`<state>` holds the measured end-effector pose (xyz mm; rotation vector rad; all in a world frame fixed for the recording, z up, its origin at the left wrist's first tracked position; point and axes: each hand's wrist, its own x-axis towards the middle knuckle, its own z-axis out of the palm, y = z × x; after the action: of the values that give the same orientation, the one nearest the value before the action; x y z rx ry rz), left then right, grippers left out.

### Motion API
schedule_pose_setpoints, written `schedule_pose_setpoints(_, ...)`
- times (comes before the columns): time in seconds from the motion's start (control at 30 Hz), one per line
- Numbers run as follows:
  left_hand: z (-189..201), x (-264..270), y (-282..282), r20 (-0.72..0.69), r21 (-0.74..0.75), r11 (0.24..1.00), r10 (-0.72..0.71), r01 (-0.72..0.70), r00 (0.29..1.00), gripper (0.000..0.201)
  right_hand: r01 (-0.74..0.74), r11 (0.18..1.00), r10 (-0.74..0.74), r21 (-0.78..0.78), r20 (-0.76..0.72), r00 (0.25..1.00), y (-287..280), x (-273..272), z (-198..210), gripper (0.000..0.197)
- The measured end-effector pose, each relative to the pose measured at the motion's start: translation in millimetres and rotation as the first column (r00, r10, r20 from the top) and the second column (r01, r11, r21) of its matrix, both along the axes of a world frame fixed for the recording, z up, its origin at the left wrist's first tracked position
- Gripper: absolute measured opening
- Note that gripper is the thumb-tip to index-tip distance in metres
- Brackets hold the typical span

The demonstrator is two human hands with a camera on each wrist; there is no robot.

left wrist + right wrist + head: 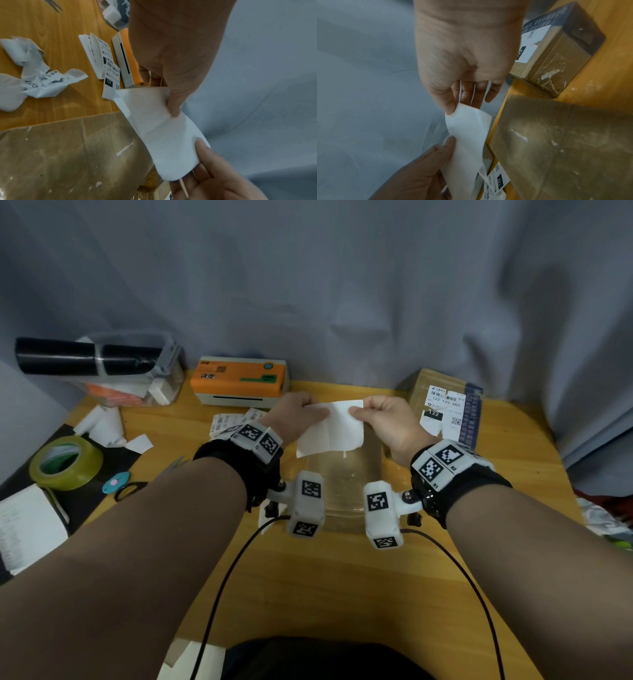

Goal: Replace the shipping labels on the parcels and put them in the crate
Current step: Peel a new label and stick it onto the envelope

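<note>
Pinching a blank-side-up label sheet at its far corners, left hand and right hand hold it just above the taped parcel, with what looks like its backing peeling, printer behind, labelled parcel to the right.

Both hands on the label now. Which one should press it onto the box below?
Probably right. The right hand pinches the label at its far corner over the bare box; the left hand pinches the opposite edge and can peel.
</note>
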<state>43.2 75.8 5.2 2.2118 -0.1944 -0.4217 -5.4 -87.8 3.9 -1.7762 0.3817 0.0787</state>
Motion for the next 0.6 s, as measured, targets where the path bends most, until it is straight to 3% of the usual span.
schedule_pose_setpoints(0.17,-3,3,6,-0.03,-0.006,0.996,0.083,-0.084,0.996,0.025,0.047,0.998,-0.045,0.04,-0.032,0.998,-1,1,-2,0.016)
schedule_pose_setpoints(0.6,-12,2,15,-0.017,0.094,0.971,0.22,-0.218,0.975,0.015,0.02,0.999,-0.019,0.046,-0.005,1.0,14,-10,9,0.017)
